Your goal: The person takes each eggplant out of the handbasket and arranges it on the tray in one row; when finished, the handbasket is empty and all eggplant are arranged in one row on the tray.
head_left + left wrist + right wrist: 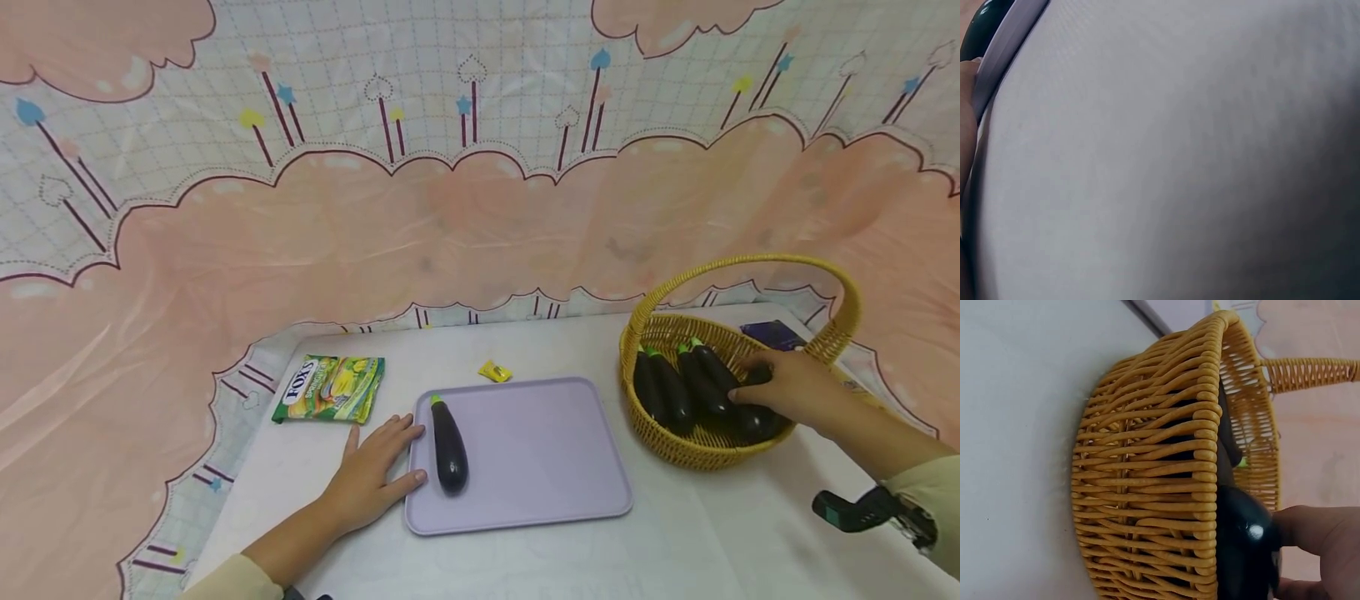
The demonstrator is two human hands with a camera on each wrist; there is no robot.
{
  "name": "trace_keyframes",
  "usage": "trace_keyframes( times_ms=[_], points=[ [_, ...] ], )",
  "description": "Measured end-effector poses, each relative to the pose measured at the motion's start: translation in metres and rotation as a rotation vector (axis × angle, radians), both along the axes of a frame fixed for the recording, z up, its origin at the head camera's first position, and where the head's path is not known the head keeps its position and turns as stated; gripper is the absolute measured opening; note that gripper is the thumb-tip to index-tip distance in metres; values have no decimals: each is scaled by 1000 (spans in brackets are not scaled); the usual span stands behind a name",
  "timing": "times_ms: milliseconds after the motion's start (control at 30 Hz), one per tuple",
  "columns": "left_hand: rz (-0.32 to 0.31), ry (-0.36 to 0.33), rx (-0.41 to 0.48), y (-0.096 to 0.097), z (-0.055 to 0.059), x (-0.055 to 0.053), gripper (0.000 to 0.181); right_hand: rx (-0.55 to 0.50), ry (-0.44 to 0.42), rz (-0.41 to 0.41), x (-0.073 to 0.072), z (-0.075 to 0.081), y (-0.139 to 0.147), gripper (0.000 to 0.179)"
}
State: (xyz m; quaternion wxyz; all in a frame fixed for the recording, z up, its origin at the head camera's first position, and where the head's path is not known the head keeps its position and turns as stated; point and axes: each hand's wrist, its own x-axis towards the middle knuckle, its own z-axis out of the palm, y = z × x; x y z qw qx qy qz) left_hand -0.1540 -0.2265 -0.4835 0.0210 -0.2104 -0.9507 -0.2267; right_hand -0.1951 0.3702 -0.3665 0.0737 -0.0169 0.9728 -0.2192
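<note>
My right hand [787, 387] reaches under the handle of a yellow wicker basket [675, 450] and grips an eggplant [1244, 544] at its right side. In the right wrist view the thumb and a finger press on its glossy dark skin, just above the rim. Several other eggplants [671, 396] with green caps lie in the basket. My left hand [367, 475] rests at the left edge of a pale purple tray [540, 458], fingers spread and thumb on the rim. One eggplant [450, 450] lies on the tray near that hand, green end away from me.
A green and yellow Fox's candy bag [330, 388] lies left of the tray. Behind the tray sits a small yellow wrapped candy [495, 372]. A dark blue packet [772, 334] lies behind the basket. The basket's tall handle [750, 260] arches over its opening. A patterned cloth hangs behind the white table.
</note>
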Motion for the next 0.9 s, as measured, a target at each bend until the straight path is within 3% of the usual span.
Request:
trace_keyframes(
  times_ms=[267, 500, 900],
  points=[
    [7, 4, -4, -1, -4, -1, 69, -80, 44, 0, 1, 2, 4, 83],
    [6, 15, -5, -1, -6, -1, 69, -194, 23, 6, 8, 7, -3, 87],
    [2, 11, -8, -1, -6, -2, 70, -370, 10, 16, 27, 7, -26, 78]
  ],
)
